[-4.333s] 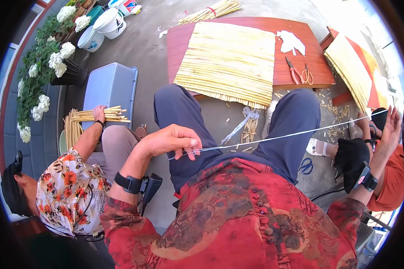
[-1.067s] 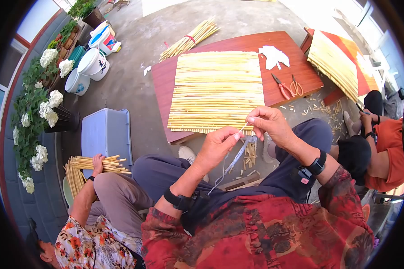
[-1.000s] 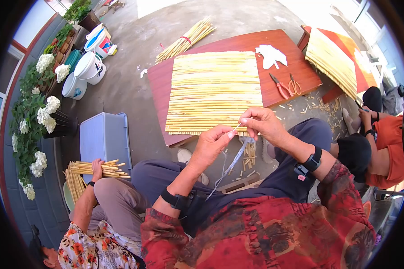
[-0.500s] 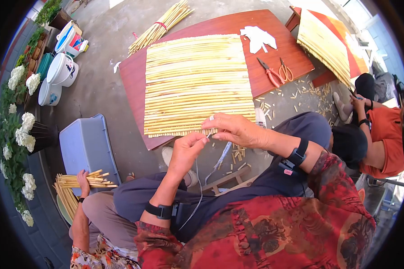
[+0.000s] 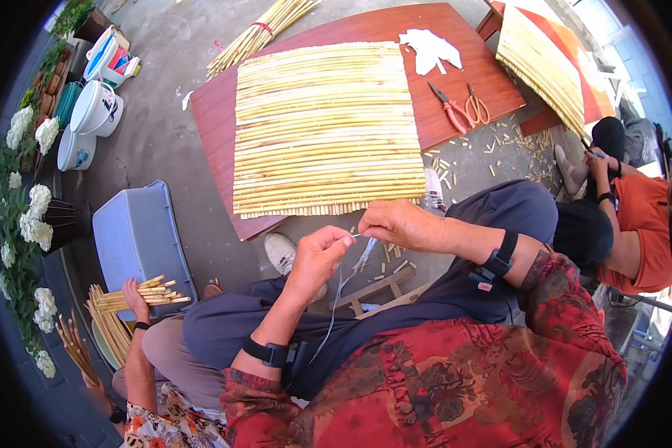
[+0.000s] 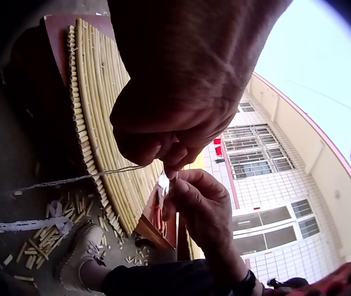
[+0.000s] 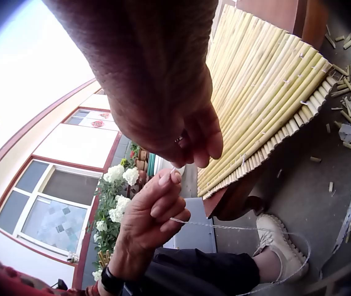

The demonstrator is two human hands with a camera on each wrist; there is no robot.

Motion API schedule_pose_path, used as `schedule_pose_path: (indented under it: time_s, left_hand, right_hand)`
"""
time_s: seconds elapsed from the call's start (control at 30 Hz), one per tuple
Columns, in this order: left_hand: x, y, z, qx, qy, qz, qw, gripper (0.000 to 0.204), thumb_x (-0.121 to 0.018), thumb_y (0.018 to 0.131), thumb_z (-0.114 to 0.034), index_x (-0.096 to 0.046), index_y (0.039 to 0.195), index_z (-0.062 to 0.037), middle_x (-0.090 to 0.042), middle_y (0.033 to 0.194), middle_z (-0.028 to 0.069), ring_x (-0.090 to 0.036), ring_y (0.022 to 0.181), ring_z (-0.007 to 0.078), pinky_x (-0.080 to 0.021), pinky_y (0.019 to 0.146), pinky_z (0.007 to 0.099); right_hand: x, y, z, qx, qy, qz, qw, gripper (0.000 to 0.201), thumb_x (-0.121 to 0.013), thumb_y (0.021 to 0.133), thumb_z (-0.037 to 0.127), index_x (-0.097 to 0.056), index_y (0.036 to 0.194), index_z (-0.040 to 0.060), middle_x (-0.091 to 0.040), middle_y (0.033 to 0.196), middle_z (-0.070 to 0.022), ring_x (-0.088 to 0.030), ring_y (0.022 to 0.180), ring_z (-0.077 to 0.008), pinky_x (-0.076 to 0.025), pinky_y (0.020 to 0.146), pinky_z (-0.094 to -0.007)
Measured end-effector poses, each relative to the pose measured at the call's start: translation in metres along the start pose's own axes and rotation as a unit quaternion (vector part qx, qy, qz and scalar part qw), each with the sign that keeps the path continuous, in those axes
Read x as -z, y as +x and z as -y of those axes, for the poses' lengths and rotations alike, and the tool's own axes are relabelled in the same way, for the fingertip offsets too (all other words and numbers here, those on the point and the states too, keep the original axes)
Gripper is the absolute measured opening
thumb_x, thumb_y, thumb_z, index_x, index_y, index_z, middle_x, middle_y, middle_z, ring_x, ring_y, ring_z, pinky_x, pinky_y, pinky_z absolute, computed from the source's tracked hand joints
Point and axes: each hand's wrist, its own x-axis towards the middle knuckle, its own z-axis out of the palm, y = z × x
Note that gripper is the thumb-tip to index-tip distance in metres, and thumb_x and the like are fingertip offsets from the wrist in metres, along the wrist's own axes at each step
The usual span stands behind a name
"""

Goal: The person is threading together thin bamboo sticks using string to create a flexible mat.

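My left hand (image 5: 315, 260) and right hand (image 5: 405, 224) meet just in front of the stick mat's near edge. Between thumb and forefinger, each pinches a short pale end of string (image 5: 356, 235). From the left hand the twisted string (image 7: 237, 227) trails down in a loose curve toward the lap. The mat (image 5: 325, 134), made of yellow sticks lashed side by side, lies on a red-brown table (image 5: 216, 157). In the left wrist view, the right hand's fingertips (image 6: 185, 185) touch those of the left, partly hiding what they pinch.
Pliers (image 5: 451, 110), scissors (image 5: 476, 106) and white gloves (image 5: 429, 51) lie on the table's right. Cut stick ends (image 5: 511, 149) litter the floor. A person at left holds sticks (image 5: 145, 295) beside a blue bin (image 5: 138, 231). Another person (image 5: 638, 231) sits at right.
The hands, spread wide earlier with string stretched between them, have come together near the mat, fingertips meeting. The right hand's fingers have drawn in. A second stick bundle appears at lower left.
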Motion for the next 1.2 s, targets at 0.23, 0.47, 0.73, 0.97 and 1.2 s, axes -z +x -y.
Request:
schedule_pose_path:
  time_s: [0.23, 0.47, 0.73, 0.97, 1.2]
  left_hand:
    - [-0.002, 0.002, -0.008, -0.009, -0.007, -0.012, 1.0, 0.011, -0.056, 0.084, -0.015, -0.06, 0.086, -0.0046, -0.04, 0.054, -0.0075, -0.033, 0.045, 0.0003, -0.026, 0.039, 0.0161]
    - [-0.006, 0.003, -0.015, -0.037, -0.015, -0.033, 0.999, 0.012, -0.057, 0.084, -0.014, -0.06, 0.086, -0.003, -0.041, 0.055, -0.0062, -0.034, 0.045, 0.0014, -0.029, 0.04, 0.0167]
    - [-0.006, 0.011, -0.012, -0.085, -0.035, -0.058, 0.994, 0.011, -0.058, 0.083, -0.011, -0.06, 0.087, -0.0015, -0.047, 0.059, -0.0031, -0.039, 0.049, 0.0032, -0.034, 0.045, 0.0179]
    - [-0.01, 0.019, -0.012, -0.112, -0.057, -0.107, 0.986, 0.011, -0.057, 0.083, -0.011, -0.059, 0.089, -0.0021, -0.058, 0.07, 0.0029, -0.049, 0.056, 0.0067, -0.038, 0.049, 0.0188]
    - [-0.019, 0.025, -0.013, -0.113, -0.117, -0.089, 0.983, 0.012, -0.057, 0.083, -0.012, -0.061, 0.09, -0.0031, -0.059, 0.072, 0.0023, -0.05, 0.059, 0.0058, -0.037, 0.048, 0.0185]
  right_hand:
    - [0.008, 0.002, -0.003, -0.026, 0.021, -0.046, 0.998, 0.009, -0.059, 0.077, 0.01, -0.058, 0.083, 0.0041, -0.057, 0.071, -0.0088, -0.057, 0.061, -0.0219, -0.046, 0.056, -0.0312]
    - [0.013, 0.005, 0.002, -0.225, 0.281, -0.049, 0.932, 0.006, -0.057, 0.083, 0.011, -0.058, 0.082, 0.005, -0.052, 0.06, 0.0018, -0.049, 0.047, -0.0033, -0.039, 0.04, -0.0169]
    - [0.016, 0.008, -0.006, -0.217, 0.36, -0.065, 0.905, 0.009, -0.058, 0.081, 0.012, -0.058, 0.081, 0.0029, -0.058, 0.066, -0.0017, -0.049, 0.046, -0.0044, -0.038, 0.036, -0.0173]
    - [0.022, 0.012, -0.006, -0.221, 0.607, -0.088, 0.758, 0.014, -0.058, 0.082, 0.015, -0.057, 0.086, 0.0018, -0.061, 0.077, -0.0068, -0.048, 0.046, -0.0049, -0.034, 0.035, -0.017]
    - [0.022, 0.017, 0.012, -0.167, 0.632, -0.111, 0.748, 0.012, -0.057, 0.083, 0.014, -0.056, 0.085, 0.0026, -0.062, 0.086, -0.0097, -0.047, 0.045, -0.0056, -0.035, 0.034, -0.0166]
